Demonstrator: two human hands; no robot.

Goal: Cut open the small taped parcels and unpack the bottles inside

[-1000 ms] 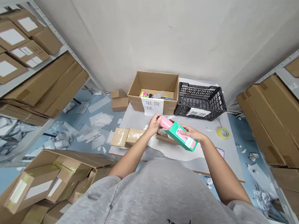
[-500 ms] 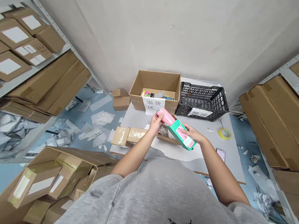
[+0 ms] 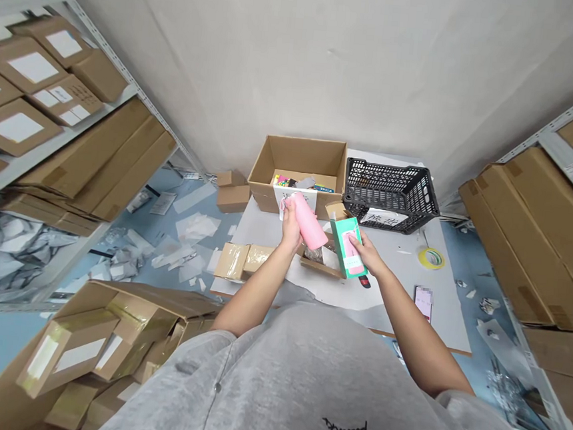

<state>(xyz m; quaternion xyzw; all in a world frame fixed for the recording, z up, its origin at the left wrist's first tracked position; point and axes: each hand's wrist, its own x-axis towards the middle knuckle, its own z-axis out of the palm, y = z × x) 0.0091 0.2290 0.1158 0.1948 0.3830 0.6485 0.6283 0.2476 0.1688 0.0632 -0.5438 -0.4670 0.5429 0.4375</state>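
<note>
While your left grip (image 3: 289, 232) stays clenched round the pink bottle (image 3: 306, 220) above the surface (image 3: 398, 318), smooth and probably light, so best held mid-body, your right grip (image 3: 366, 255) pinches the stiff green box (image 3: 342, 247).

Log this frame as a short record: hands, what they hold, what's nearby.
left hand: grips pink bottle, tilted
right hand: grips green carton
below hands: opened cardboard parcel
left of hands: taped cardboard parcel
table back: open cardboard box, black plastic crate
table right: yellow tape roll, phone
</note>
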